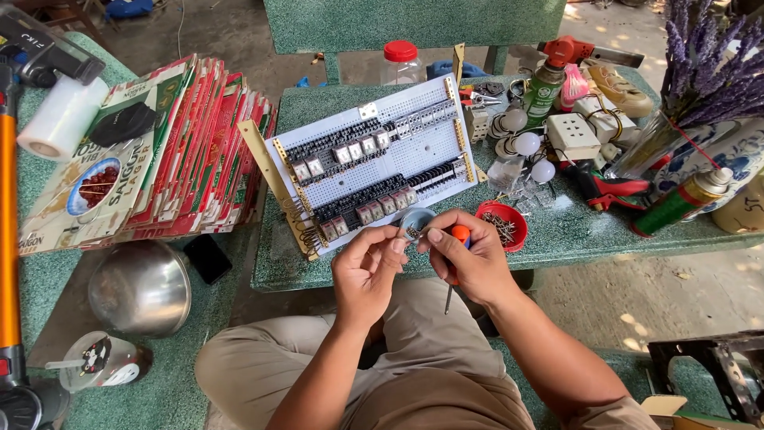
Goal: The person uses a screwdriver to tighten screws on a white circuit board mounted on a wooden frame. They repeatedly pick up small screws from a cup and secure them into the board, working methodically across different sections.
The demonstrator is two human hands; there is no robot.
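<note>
My left hand and my right hand meet just in front of a white perforated panel that carries rows of black terminal blocks and small clear relays. The fingertips of both hands pinch a tiny metal part, too small to tell apart. My right hand also holds a screwdriver with an orange handle, its shaft pointing down toward my lap. A small round metal tin sits right behind my fingers, and a red lid with several screws lies beside my right hand.
The green stone table bears white bulbs, sockets, red pliers, spray cans and a clear jar with a red cap. A fanned stack of flattened cartons lies at left, with a steel bowl below it. A vase of purple flowers stands at right.
</note>
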